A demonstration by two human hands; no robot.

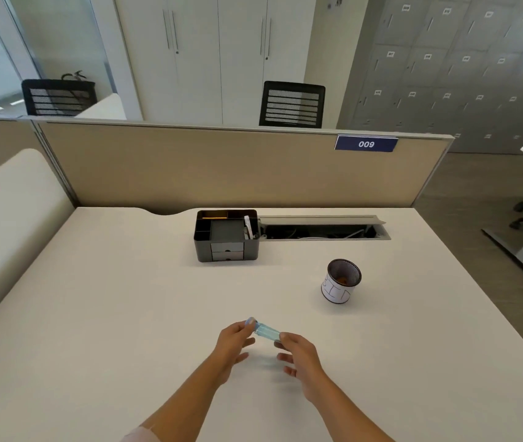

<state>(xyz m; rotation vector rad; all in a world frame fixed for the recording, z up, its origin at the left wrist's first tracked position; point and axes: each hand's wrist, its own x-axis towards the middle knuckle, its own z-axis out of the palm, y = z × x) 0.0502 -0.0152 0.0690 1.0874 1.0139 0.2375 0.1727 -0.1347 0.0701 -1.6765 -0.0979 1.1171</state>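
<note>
Head view: left hand (233, 341) & right hand (301, 352) are each pinching an end of the small blue tube (266, 331), held just above the desk (126, 298), other fingers spreading loose. Fingertip grip only; a sudden tug is prob. sending it slipping, rolling off.

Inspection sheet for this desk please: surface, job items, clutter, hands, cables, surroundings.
Surface: white desk, matte.
Job's things: blue tube, held above the desk, cap end to the left.
Clutter: black organizer at the back, pens inside; mesh cup with a paper label on the right, something orange inside.
Hands: left hand pinches the cap end; right hand pinches the other end.
Cables: a few lie in the open cable tray beside the organizer.
Surroundings: partition with sign 009; chair and lockers behind.
</note>
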